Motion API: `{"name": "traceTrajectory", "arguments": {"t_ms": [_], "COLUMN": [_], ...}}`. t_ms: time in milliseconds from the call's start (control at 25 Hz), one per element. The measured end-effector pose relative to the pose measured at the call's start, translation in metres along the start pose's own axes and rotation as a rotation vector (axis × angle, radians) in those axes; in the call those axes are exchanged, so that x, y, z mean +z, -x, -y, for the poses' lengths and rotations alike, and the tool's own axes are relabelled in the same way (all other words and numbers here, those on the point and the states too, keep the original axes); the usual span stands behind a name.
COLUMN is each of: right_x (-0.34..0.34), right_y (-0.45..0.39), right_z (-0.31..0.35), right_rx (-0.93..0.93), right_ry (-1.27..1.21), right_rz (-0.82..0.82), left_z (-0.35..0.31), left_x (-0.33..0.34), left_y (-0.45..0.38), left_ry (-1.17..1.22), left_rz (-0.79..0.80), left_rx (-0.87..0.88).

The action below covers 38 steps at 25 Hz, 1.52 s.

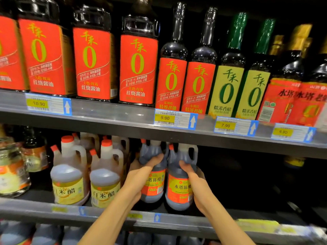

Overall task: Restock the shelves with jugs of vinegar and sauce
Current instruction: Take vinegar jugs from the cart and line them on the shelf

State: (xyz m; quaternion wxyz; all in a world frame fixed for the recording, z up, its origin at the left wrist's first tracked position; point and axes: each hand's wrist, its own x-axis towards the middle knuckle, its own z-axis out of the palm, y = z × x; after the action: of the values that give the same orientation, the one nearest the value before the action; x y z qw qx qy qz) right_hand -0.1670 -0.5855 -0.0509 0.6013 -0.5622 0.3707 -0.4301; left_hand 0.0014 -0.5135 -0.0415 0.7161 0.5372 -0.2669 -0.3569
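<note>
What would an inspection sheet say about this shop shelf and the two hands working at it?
Surface: grey middle shelf, dark empty space right of the jugs.
Job's things: two dark vinegar jugs, left jug and right jug, side by side at the shelf front.
Clutter: pale vinegar jugs to the left; tall soy sauce bottles on the shelf above.
Grip: left hand holds the left jug; right hand holds the right jug.
Cables: nothing seen.
Surroundings: price tags on the upper shelf edge; more jugs below.
</note>
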Motion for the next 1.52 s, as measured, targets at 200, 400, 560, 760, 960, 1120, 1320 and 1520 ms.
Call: {"name": "traceTrajectory", "arguments": {"t_ms": [200, 400, 560, 760, 960, 1120, 1320, 1520], "right_x": [0.005, 0.005, 0.003, 0.006, -0.003, -0.002, -0.013, -0.011], "right_y": [-0.003, -0.005, -0.004, 0.007, 0.028, 0.026, 0.006, -0.017], "right_z": [-0.024, -0.034, -0.035, -0.034, -0.044, -0.045, -0.043, -0.047], "right_rx": [-0.046, -0.043, -0.033, -0.064, -0.140, -0.146, -0.122, -0.094], "right_ry": [-0.044, -0.017, -0.015, -0.007, 0.143, 0.358, 0.499, 0.445], "right_rz": [0.021, 0.088, 0.114, 0.068, -0.001, -0.036, 0.057, 0.047], "left_z": [0.020, 0.034, 0.034, 0.027, 0.037, 0.042, 0.046, 0.046], "left_x": [-0.012, -0.020, -0.027, -0.030, -0.018, -0.008, -0.019, -0.017], "left_y": [-0.002, -0.002, 0.001, 0.014, 0.042, 0.040, 0.024, 0.009], "left_ry": [-0.059, -0.043, -0.116, -0.208, -0.499, -0.600, -0.590, -0.563], "left_rz": [0.007, -0.042, -0.016, -0.023, -0.227, -0.306, -0.289, -0.303], "left_rx": [0.067, 0.048, 0.051, 0.081, 0.163, 0.216, 0.317, 0.333]}}
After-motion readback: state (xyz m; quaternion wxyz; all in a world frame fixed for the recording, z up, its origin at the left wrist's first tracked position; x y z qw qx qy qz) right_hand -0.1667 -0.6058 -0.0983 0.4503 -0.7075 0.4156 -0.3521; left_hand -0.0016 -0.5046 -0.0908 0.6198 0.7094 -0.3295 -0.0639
